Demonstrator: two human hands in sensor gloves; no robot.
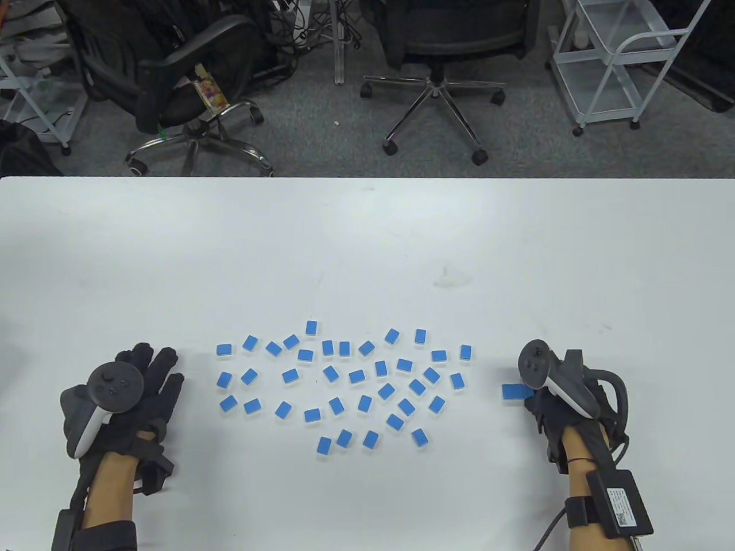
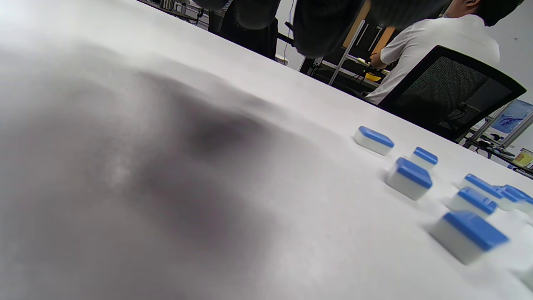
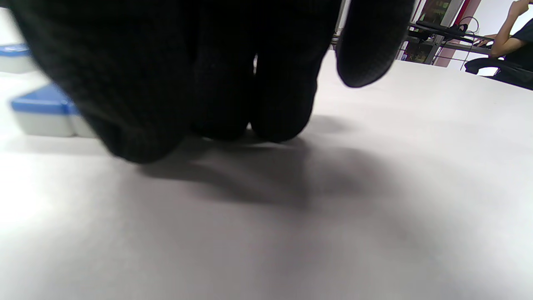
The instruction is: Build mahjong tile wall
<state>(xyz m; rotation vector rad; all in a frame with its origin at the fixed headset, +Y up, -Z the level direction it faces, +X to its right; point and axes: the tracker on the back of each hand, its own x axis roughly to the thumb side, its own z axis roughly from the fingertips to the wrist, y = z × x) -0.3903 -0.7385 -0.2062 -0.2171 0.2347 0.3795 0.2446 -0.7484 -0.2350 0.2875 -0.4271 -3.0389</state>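
R tracker (image 1: 537, 367) over tile (image 1: 514, 392) end

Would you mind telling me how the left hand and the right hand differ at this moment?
The left hand lies flat with fingers spread, clear of the tiles; the right hand has its fingers curled down, fingertips at the table. The left hand touches no tile, while the right hand sits against a blue piece apart from the scattered tiles. Both wear black gloves with trackers.

Bare table (image 1: 367, 241) beyond scattered tiles (image 1: 356, 377) (tight gaps between)
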